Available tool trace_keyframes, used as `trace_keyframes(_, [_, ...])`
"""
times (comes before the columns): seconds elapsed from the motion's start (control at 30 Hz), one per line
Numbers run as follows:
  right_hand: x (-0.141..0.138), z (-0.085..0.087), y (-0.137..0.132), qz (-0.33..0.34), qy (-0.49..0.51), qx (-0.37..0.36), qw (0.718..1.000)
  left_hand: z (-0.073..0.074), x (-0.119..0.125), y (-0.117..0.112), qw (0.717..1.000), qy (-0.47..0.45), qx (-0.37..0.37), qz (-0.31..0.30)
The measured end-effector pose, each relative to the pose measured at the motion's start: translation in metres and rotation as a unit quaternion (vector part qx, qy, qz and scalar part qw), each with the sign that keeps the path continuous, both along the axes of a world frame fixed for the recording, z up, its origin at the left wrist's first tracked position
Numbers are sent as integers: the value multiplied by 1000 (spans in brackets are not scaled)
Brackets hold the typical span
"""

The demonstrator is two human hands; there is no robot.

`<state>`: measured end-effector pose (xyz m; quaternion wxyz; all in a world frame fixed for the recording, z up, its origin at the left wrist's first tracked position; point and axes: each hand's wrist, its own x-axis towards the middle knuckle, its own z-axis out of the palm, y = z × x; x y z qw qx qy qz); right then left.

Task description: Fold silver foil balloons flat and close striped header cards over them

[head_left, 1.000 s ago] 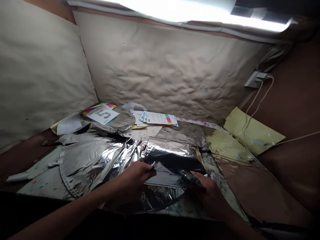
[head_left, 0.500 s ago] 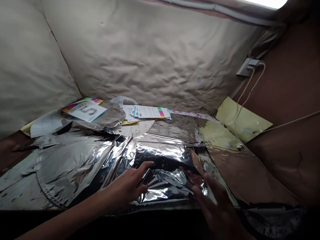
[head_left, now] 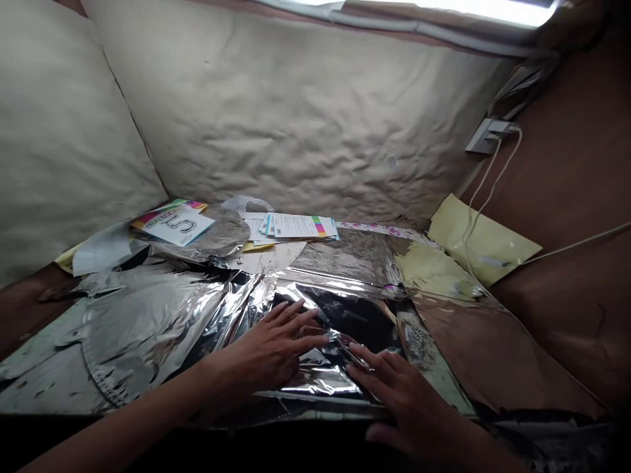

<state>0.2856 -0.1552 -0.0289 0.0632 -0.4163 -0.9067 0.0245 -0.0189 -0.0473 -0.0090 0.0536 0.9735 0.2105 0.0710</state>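
Shiny silver foil [head_left: 362, 312] lies on the worktable in front of me, creased and bunched between my two hands. My left hand [head_left: 276, 348] rests palm down on its left part, fingers stretched out and apart. On the near right part lies my right hand [head_left: 394, 387], with extended fingers touching the crumpled foil and the thumb held away. Left of my hands is a flat silver foil piece [head_left: 142, 328] with a rounded, crimped edge and small tabs. More foil [head_left: 345, 256] lies flat behind my hands.
A printed card with a 5 [head_left: 180, 225] sits at the back left, and a stack of printed cards [head_left: 300, 226] at the back middle. A yellow sheet [head_left: 486, 240] leans at the right, under cables from a wall socket [head_left: 490, 135]. Wrinkled paper [head_left: 305, 118] covers the wall.
My left hand has moved right and flattened onto the foil, fingers now extended. My right hand has come inward onto the foil. The foil between them has shifted and bunched.
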Motion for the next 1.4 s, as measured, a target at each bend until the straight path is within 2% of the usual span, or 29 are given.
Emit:
trace_keyframes(0.07, [-2,3,-2,10,-1,9,1000,1,-1,0,999,24,-29,-21])
trace_keyframes(0.23, [-7,7,-7,68,33,37,996,11,-5,-10,996,16,-88,-15])
trace_keyframes(0.33, [-6,5,5,42,95,-27,994,14,-2,0,990,9,-136,-29])
trace_keyframes(0.4, [-3,5,23,4,130,-81,988,14,-1,17,977,-16,-208,-45])
trace_keyframes(0.43, [-1,6,34,-12,141,-111,984,14,-2,28,961,-34,-269,-52])
trace_keyframes(0.5, [3,12,59,-46,168,-193,966,14,-8,51,905,-72,-417,-49])
trace_keyframes(0.57, [7,22,85,-92,203,-318,921,17,-17,73,839,-94,-537,-11])
trace_keyframes(0.63, [9,30,109,-128,227,-429,865,25,-26,89,790,-113,-598,69])
trace_keyframes(0.67, [9,33,120,-137,230,-462,845,29,-30,93,774,-120,-612,112])
trace_keyframes(0.73, [7,35,138,-140,225,-493,829,36,-31,95,756,-103,-622,172])
trace_keyframes(0.77, [6,34,145,-140,222,-500,825,37,-29,94,763,-77,-616,180])
trace_keyframes(0.83, [4,31,152,-144,217,-521,813,34,-21,90,804,-15,-569,172])
trace_keyframes(0.9, [5,30,151,-145,234,-533,800,25,-12,87,844,10,-509,172])
trace_keyframes(0.97, [9,31,143,-137,266,-520,800,14,-6,87,871,6,-454,189])
trace_keyframes(1.03, [14,34,131,-148,283,-460,828,7,-4,86,890,16,-409,201])
trace_keyframes(1.13, [21,30,115,-234,260,-300,888,9,-1,76,917,45,-325,225])
trace_keyframes(1.2, [24,22,110,-280,253,-235,896,13,4,62,941,53,-215,256])
trace_keyframes(1.27, [26,11,108,-290,259,-227,893,14,11,46,961,42,-81,261])
trace_keyframes(1.3, [26,7,109,-289,265,-229,891,13,16,38,969,27,-31,244])
trace_keyframes(1.33, [26,3,110,-285,270,-232,890,9,20,32,976,13,-4,219])
trace_keyframes(1.4, [26,-1,111,-277,282,-236,888,-3,26,24,986,3,-15,169])
